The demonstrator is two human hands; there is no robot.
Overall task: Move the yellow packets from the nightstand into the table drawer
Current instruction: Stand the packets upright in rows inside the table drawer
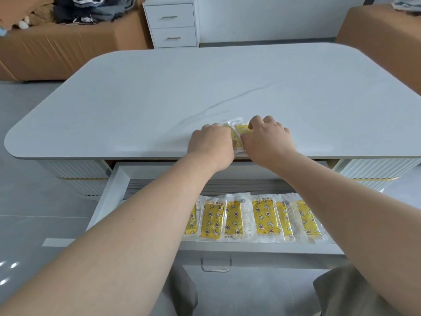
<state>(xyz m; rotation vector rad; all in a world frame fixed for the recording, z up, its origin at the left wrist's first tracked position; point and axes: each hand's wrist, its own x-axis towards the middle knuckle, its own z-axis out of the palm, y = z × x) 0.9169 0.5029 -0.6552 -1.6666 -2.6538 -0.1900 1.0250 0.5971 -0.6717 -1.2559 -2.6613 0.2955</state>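
Observation:
Yellow packets [239, 133] in clear wrap lie on the white tabletop [205, 92] near its front edge. My left hand [210, 144] covers their left side with curled fingers, and my right hand [267, 139] pinches their right side. How many packets lie under the hands is hidden. Below the tabletop the table drawer [109, 197] is pulled open. Several more yellow packets [265, 216] with a star and moon print lie side by side in a row inside it.
The white nightstand [172, 23] with two drawers stands against the far wall. Brown sofas flank it, the left one [68, 46] piled with dark clothes. The drawer's clear handle [216, 264] sits just above my knees. Grey floor surrounds the table.

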